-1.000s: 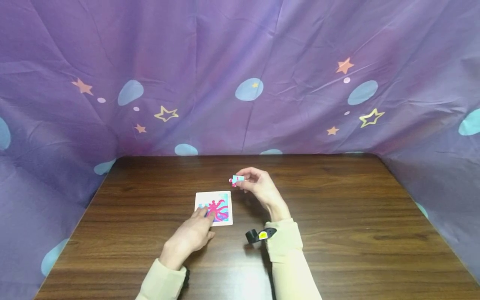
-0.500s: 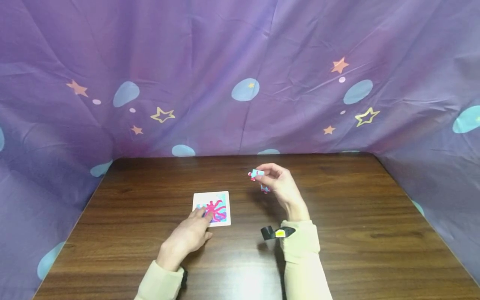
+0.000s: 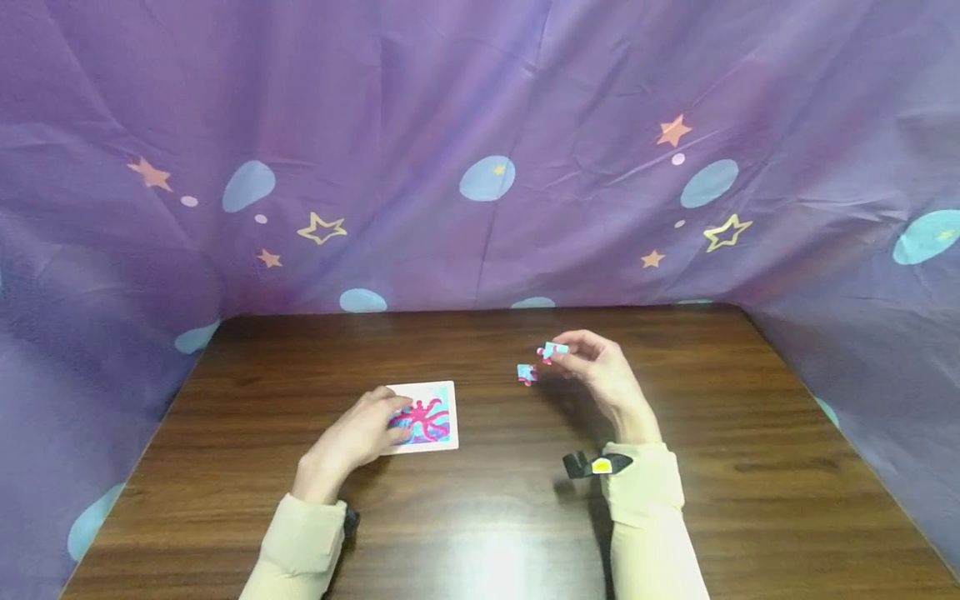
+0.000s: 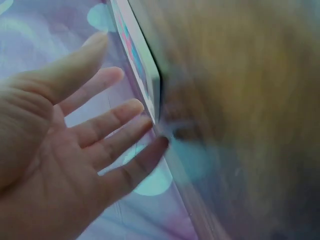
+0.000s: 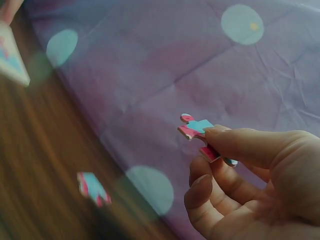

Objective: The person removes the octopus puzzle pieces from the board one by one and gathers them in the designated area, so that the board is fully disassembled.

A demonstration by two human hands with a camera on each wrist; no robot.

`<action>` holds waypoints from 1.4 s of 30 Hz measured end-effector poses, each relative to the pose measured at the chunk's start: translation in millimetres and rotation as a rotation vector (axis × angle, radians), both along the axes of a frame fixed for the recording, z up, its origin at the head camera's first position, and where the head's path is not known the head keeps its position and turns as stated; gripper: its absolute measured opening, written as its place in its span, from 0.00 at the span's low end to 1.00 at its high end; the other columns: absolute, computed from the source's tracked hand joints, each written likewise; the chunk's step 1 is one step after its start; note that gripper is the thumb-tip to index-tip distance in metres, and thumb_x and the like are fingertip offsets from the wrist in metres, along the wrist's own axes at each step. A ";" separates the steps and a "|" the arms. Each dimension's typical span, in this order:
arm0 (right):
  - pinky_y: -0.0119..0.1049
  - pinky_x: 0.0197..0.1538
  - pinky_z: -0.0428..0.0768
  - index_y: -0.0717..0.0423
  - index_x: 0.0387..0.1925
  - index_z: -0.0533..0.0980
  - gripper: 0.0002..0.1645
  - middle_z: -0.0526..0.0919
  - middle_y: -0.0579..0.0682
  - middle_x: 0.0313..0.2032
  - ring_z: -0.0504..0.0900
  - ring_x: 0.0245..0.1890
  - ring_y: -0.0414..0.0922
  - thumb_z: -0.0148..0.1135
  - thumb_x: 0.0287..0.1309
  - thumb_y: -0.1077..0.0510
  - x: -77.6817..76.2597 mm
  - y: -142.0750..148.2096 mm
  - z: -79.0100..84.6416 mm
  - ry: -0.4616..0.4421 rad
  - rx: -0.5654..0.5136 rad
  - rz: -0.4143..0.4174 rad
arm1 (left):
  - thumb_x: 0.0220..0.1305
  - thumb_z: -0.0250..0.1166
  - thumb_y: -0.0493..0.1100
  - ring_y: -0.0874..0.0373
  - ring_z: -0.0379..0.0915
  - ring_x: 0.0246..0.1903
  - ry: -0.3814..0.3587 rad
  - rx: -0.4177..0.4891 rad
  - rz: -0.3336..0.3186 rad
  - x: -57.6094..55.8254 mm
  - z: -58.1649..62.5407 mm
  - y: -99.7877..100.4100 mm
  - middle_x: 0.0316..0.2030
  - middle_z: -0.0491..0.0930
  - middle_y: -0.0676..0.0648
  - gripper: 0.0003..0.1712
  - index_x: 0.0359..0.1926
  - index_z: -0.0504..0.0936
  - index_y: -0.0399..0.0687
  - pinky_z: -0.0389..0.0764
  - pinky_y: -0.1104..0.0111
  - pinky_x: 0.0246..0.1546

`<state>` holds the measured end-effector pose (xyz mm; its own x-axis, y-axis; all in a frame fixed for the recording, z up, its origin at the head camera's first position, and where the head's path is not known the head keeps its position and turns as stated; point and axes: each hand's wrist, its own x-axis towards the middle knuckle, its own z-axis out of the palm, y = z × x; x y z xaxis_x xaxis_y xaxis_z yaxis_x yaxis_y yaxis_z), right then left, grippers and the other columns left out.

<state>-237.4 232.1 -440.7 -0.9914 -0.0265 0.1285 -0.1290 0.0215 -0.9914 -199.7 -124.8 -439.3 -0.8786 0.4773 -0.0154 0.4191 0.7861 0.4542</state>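
Observation:
A square jigsaw board (image 3: pixel 453 417) with a white frame and a pink octopus on blue lies left of the table's middle. My left hand (image 3: pixel 351 435) is at its left side and covers part of the picture; in the left wrist view its fingers (image 4: pixel 107 122) are spread near the board's edge. Over the table, to the right, my right hand (image 3: pixel 606 373) pinches a blue and pink puzzle piece (image 5: pixel 200 126) between thumb and fingers. More pink and blue shows under the thumb, perhaps a second piece. A loose puzzle piece (image 3: pixel 527 373) lies on the table left of that hand.
The brown wooden table (image 3: pixel 495 500) meets a purple curtain (image 3: pixel 420 167) at the back and both sides. A black strap mount (image 3: pixel 592 465) sits on the right wrist, above the tabletop.
My right hand has moved right with its pinched piece, and the loose piece is now uncovered on the table. My left hand has drawn back a little left across the board.

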 end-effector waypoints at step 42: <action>0.27 0.19 0.68 0.74 0.50 0.73 0.20 0.81 0.48 0.26 0.73 0.20 0.38 0.64 0.61 0.64 -24.4 37.8 -42.7 -0.245 0.163 0.012 | 0.52 0.76 0.43 0.39 0.58 0.65 -0.229 0.061 -0.044 -35.5 -8.4 -27.3 0.63 0.67 0.39 0.32 0.57 0.76 0.40 0.60 0.46 0.65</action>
